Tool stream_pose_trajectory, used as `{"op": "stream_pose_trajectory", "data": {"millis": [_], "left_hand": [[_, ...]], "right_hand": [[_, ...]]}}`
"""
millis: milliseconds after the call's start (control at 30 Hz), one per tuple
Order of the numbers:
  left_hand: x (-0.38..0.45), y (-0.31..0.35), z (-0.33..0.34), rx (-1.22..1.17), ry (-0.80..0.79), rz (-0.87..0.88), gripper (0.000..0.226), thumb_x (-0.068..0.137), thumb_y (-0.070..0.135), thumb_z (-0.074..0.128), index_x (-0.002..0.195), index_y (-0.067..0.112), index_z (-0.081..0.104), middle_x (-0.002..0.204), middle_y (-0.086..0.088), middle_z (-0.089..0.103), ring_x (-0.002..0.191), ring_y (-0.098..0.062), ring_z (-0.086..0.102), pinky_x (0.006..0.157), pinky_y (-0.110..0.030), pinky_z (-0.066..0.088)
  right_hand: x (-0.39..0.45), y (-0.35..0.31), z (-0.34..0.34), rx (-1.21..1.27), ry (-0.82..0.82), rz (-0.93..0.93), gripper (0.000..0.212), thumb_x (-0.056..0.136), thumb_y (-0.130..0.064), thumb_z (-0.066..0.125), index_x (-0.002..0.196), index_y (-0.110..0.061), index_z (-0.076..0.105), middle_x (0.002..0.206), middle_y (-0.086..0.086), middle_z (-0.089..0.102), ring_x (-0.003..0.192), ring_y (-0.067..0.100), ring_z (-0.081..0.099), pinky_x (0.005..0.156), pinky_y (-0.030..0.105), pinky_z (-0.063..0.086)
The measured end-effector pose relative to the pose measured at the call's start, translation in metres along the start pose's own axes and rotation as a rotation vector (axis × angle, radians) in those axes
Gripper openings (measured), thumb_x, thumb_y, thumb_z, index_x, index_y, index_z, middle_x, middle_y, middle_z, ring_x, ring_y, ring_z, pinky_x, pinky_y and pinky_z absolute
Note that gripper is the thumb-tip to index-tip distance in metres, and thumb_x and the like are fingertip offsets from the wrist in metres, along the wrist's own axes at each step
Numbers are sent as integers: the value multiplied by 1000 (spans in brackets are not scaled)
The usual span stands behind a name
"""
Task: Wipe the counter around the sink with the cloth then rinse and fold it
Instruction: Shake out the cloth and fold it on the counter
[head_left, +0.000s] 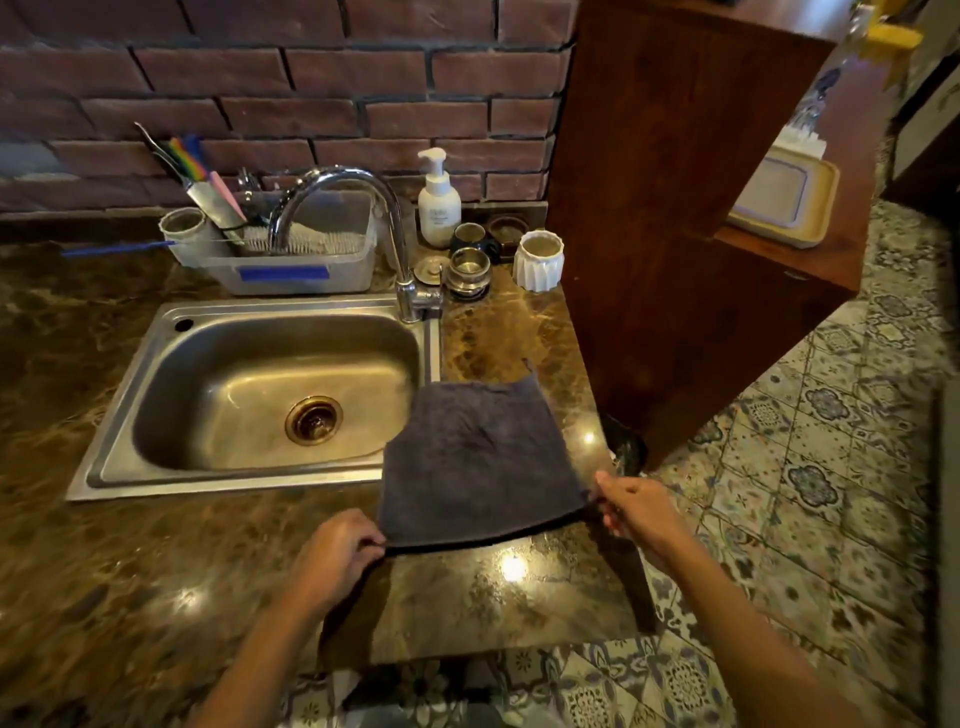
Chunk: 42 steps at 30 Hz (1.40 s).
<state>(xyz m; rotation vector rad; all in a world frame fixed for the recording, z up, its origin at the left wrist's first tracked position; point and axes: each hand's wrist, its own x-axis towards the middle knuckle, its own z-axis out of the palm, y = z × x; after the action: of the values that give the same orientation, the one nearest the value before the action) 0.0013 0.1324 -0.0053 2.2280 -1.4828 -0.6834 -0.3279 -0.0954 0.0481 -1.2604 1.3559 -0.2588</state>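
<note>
Left hand (335, 545) and right hand (636, 512): bare, no gloves, rings or watch visible. Both forearms bare to the frame edge; no sleeves seen.

Marble counter (130, 545) — cloth (478, 462), white cup (538, 260).

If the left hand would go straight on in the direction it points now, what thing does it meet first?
The left hand points up and right, away from the person, pinching the near left corner of the cloth. Going on, it would slide along the counter under or into the cloth first; farther on probably the sink rim's right end, though depth is unclear.
</note>
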Motion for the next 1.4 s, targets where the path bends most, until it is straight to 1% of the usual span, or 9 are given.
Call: {"op": "stream_pose_trajectory", "data": {"millis": [167, 300, 433, 500, 633, 767, 1033, 1267, 1400], "left_hand": [[-33, -4, 38, -50, 8, -7, 8, 79, 14, 71, 76, 20, 67, 80, 19, 49, 76, -1, 48, 73, -8, 34], [-54, -4, 27, 1, -105, -22, 19, 84, 18, 69, 77, 33, 61, 85, 14, 55, 80, -7, 54, 68, -21, 39], [-60, -3, 14, 176, -345, -23, 9, 87, 49, 66, 86, 39, 67, 96, 16, 58, 95, -6, 54, 83, -27, 45], [-47, 8, 10, 225, -302, 17, 32, 89, 61, 53, 96, 34, 70, 103, 15, 61, 100, -6, 52, 90, -29, 45], [10, 47, 28, 177, 96, 75, 38, 96, 33, 59, 132, 19, 61, 137, -3, 57, 128, -23, 51, 106, -37, 43], [56, 68, 61, 323, 66, 108, 67, 98, 44, 50, 157, 22, 27, 165, -7, 22, 152, -27, 19, 119, -43, 24], [44, 32, 81, 464, -19, 21, 70, 98, 65, 25, 158, 31, 20, 167, 0, 15, 154, -22, 9, 121, -48, 11], [103, 38, 21, 171, 227, -223, 47, 103, 35, 43, 147, 18, 42, 146, -10, 49, 137, -29, 43, 114, -46, 28], [152, 8, -19, -293, -49, -647, 50, 101, 31, 53, 148, 17, 40, 131, -18, 60, 116, -36, 59, 99, -50, 48]], "right_hand": [[-6, 56, 20, -364, 61, 55, 24, 85, 2, 69, 76, -17, 58, 69, 5, 61, 57, 20, 55, 55, 33, 47], [-26, 72, 21, -672, 27, 108, 25, 88, -15, 72, 78, -20, 50, 79, 3, 61, 70, 17, 59, 61, 32, 44], [-36, 70, 16, -844, -46, 178, 23, 96, -29, 65, 80, -23, 49, 86, -1, 59, 73, 13, 57, 68, 29, 44], [-31, 59, 22, -836, -3, 147, 22, 100, -37, 57, 86, -19, 56, 86, 0, 61, 75, 16, 60, 73, 33, 51], [-4, 28, 77, -644, 168, -321, 21, 102, -25, 50, 117, -18, 62, 110, 3, 68, 101, 23, 66, 89, 46, 56], [35, 19, 131, -986, 55, -733, 54, 101, -38, 36, 151, -18, 43, 156, 7, 45, 145, 30, 40, 114, 48, 37], [66, 42, 96, -1186, 81, -539, 62, 102, -63, 11, 160, -40, 8, 169, -4, 8, 156, 25, 6, 124, 50, 11], [95, -15, 80, -797, 333, -505, 42, 100, -15, 51, 142, -14, 53, 140, 14, 54, 128, 36, 49, 101, 53, 40], [132, -55, 71, -861, 252, -277, 42, 97, -23, 61, 136, -12, 52, 128, 20, 58, 118, 41, 55, 98, 52, 47]]}}
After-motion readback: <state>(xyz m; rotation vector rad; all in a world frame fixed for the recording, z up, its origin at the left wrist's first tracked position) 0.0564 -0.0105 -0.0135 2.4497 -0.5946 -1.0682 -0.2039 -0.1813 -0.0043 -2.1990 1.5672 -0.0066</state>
